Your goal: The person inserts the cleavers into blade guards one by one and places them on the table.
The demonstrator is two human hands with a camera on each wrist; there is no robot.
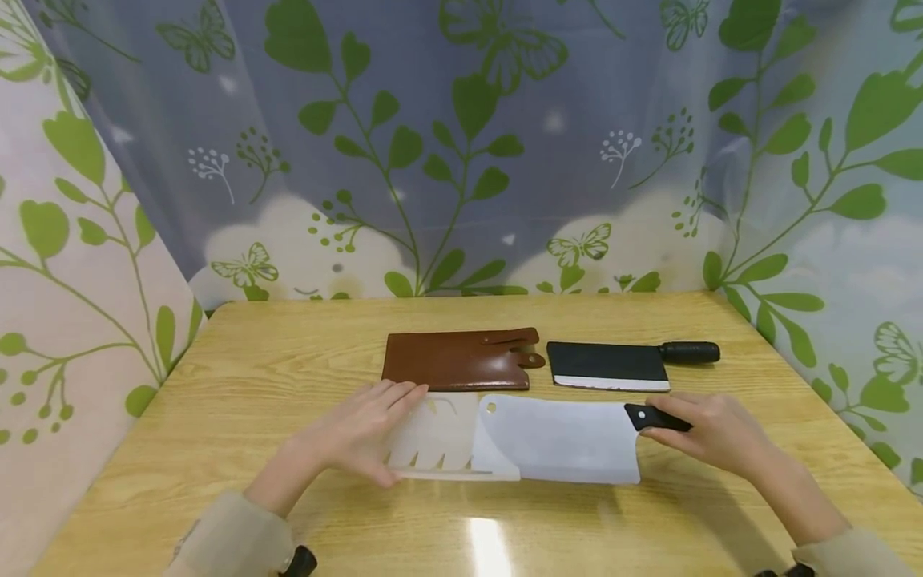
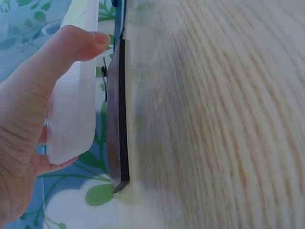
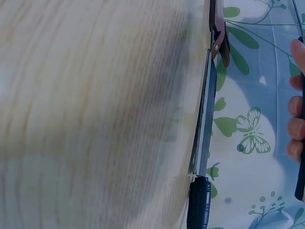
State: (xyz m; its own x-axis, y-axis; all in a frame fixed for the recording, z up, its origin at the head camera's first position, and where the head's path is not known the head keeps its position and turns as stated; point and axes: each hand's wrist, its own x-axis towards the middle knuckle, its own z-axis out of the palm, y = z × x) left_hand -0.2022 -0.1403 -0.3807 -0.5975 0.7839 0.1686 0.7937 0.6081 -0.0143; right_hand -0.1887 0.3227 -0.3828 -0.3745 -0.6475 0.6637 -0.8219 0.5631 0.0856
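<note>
My left hand (image 1: 364, 433) grips a whitish translucent plastic blade cover (image 1: 436, 437) by its left end, thumb along the lower edge. With my right hand (image 1: 710, 429) I hold a broad silver cleaver (image 1: 570, 441) by its black handle, blade pointing left. The front end of the blade sits at the cover's mouth, its lower corner overlapped by the cover. In the left wrist view the cover (image 2: 74, 112) is raised off the table between thumb and fingers. Curled fingers (image 3: 296, 125) show round the handle at the edge of the right wrist view.
Behind the cover lies a brown leather sheath (image 1: 454, 361) with snap straps. To its right rests a second cleaver (image 1: 609, 362), with a black blade, silver edge and black handle. The wooden table (image 1: 288, 344) is backed by a leaf-patterned curtain (image 1: 505, 160).
</note>
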